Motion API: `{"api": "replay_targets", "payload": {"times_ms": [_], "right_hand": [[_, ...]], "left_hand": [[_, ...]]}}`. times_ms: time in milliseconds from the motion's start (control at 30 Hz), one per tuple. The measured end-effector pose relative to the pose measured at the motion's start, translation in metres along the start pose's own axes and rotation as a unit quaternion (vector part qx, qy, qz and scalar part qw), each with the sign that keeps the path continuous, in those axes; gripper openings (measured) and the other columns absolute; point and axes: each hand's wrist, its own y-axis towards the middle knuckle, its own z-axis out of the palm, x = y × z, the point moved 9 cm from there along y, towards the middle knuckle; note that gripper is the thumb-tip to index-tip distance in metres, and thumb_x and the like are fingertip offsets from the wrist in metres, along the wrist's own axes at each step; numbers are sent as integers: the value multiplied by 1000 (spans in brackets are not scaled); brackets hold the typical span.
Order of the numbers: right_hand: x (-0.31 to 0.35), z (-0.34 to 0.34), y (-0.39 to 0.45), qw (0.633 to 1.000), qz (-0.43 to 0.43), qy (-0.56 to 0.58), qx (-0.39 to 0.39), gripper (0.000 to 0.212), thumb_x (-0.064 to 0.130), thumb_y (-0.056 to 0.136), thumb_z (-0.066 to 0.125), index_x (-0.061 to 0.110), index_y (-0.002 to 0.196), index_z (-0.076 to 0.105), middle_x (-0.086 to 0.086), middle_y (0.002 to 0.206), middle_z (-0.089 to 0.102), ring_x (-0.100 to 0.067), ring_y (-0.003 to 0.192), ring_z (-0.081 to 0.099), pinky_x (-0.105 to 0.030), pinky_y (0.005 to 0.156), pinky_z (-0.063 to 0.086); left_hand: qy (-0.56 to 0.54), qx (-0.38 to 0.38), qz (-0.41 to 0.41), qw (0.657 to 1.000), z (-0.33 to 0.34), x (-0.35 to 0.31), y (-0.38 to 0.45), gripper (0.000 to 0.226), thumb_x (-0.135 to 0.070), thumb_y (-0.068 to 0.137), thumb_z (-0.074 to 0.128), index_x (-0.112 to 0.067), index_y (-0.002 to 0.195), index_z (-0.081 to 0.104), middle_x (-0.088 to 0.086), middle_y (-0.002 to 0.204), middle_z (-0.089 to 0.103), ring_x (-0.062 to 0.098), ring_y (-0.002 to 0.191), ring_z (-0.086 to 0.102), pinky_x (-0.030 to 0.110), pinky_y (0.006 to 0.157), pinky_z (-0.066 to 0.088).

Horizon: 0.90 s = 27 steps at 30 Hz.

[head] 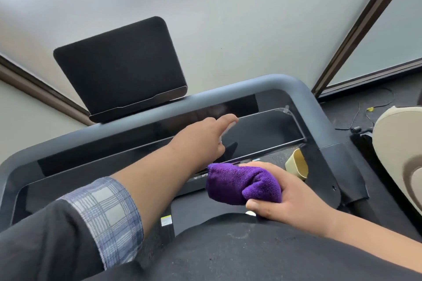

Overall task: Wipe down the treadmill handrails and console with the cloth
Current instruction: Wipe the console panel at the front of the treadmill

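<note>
While the grey treadmill frame (pixel 269 81) curves across the scene, its glossy black console (pixel 146 130) fills the middle, with a dark tilted screen (pixel 118 66) standing at the far left. The left hand (pixel 201 137) reaches far over the console, fingers extended and relaxed, its grip spread and holding nothing. Near and to the right, the right hand (pixel 290 191) has its grip curled tight around the bunched purple cloth (pixel 239 183), just near of a small beige cup (pixel 296 163).
</note>
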Motion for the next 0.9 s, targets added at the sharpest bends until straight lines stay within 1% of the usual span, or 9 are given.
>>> {"api": "replay_targets", "payload": {"times_ms": [67, 167, 367, 533, 600, 633, 700, 767, 900], "right_hand": [[-5, -10, -5, 1000, -1, -4, -10, 54, 26, 75, 81, 42, 122, 60, 24, 119, 66, -1, 113, 62, -9, 90, 44], [-11, -20, -8, 1000, -1, -10, -18, 57, 39, 72, 80, 42, 123, 57, 25, 120, 65, 0, 113, 62, -8, 91, 43], [-17, -37, -12, 999, 2, 17, -50, 55, 41, 68, 77, 40, 121, 60, 23, 116, 67, 0, 108, 63, -10, 88, 45], [-16, -97, -21, 937, -4, 98, -336, 48, 42, 74, 77, 20, 114, 63, 19, 97, 72, 3, 90, 67, -18, 81, 52], [-12, -118, -16, 916, 1, 69, -396, 48, 41, 81, 78, 25, 122, 60, 20, 94, 71, 2, 83, 68, -21, 76, 56], [-7, -126, -9, 915, -6, 29, -402, 49, 45, 82, 76, 34, 126, 57, 19, 105, 70, -4, 93, 68, -25, 84, 56], [4, -134, 15, 919, -28, -119, -374, 57, 55, 83, 70, 43, 136, 51, 6, 139, 51, -11, 126, 52, -19, 110, 37], [3, -126, 49, 912, -18, -307, -273, 73, 58, 84, 65, 33, 149, 42, 2, 152, 38, -14, 138, 35, -14, 115, 19], [-52, -86, 91, 817, 97, -569, 5, 89, 70, 93, 37, 17, 159, 10, -6, 167, 13, -23, 153, 8, -39, 124, 8]], "left_hand": [[4, 27, 12, 1000, 10, -20, 15, 62, -18, 87, 50, -48, 135, 27, -1, 112, 54, 25, 83, 56, 34, 72, 47], [6, 49, 20, 999, 23, -36, 27, 61, -17, 85, 52, -46, 133, 28, 1, 115, 54, 27, 85, 57, 33, 73, 46], [-3, 37, -8, 999, 23, -34, 33, 62, -19, 83, 52, -48, 132, 28, 0, 110, 54, 28, 87, 60, 37, 73, 51], [-53, -7, -55, 997, 10, -12, 12, 66, -22, 86, 51, -50, 139, 24, 0, 115, 57, 24, 90, 60, 36, 78, 51], [-89, -11, -82, 993, 8, -2, -1, 67, -21, 86, 51, -50, 139, 24, -3, 113, 58, 21, 82, 60, 34, 73, 51], [-103, -13, -93, 990, 7, 2, -7, 67, -21, 86, 51, -51, 139, 24, -4, 111, 58, 19, 78, 60, 33, 71, 51], [-110, -21, -103, 988, 7, 6, -17, 66, -21, 86, 51, -50, 140, 25, -6, 108, 59, 14, 74, 59, 31, 68, 50], [-108, -33, -103, 988, 9, 8, -24, 65, -20, 88, 52, -47, 141, 26, -12, 107, 56, 3, 73, 53, 16, 63, 41], [-134, -51, -104, 984, 12, 11, -33, 65, -20, 91, 51, -45, 144, 24, -24, 110, 49, -6, 77, 51, 6, 62, 36]]}}
